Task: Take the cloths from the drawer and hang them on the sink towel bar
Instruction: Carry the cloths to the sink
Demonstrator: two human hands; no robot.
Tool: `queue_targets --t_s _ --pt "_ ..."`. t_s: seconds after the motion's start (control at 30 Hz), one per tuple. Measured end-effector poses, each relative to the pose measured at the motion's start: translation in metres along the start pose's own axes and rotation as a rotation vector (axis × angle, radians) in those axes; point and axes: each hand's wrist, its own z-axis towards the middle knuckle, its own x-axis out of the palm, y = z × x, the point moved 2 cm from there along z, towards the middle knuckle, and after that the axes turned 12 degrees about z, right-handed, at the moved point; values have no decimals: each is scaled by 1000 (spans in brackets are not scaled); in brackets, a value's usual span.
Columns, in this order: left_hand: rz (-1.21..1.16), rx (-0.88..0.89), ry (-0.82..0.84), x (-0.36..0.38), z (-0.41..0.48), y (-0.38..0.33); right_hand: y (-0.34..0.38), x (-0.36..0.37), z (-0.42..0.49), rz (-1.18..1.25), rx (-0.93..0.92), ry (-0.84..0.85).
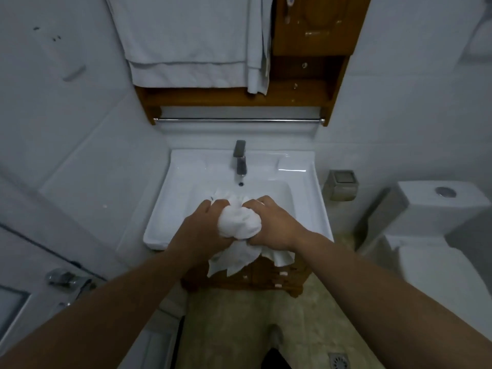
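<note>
While both arms reach over the sink [170, 206], the left hand [205, 225] and right hand [274, 225] clutch a bunched white cloth [239, 222]. Its loose ends hang below the sink's front edge. Behind the sink, the bar [239, 120] is bare.

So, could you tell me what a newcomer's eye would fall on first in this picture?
The white cloth bundle, gripped between the left hand and right hand over the front of the sink, stands out first. Above the tap, the chrome towel bar runs under the wooden cabinet with no cloth on it yet, and pale towels hang above it.
</note>
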Motion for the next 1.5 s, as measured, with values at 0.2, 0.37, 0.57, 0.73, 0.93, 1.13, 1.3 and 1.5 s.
queue_targets --t_s 0.2,0.37,0.57,0.73,0.93,1.13,1.3,1.5 --pt "12 -125 57 1 92 9 -29 -47 82 33 -3 -4" --pt "-20 -141 52 9 132 22 -43 -65 119 13 27 27" --pt "-19 -86 115 28 175 54 -58 -62 148 48 144 -48" --pt "39 49 173 53 194 91 -65 -46 168 -5 264 -54" --pt "190 -56 513 90 211 147 -81 -26 183 -306 579 31" --pt "192 -15 571 120 198 164 -105 15 179 -303 693 139" --pt "202 -48 655 146 187 173 -130 41 189 -232 678 191" --pt "208 -152 663 185 188 197 -170 83 209 -170 640 257"
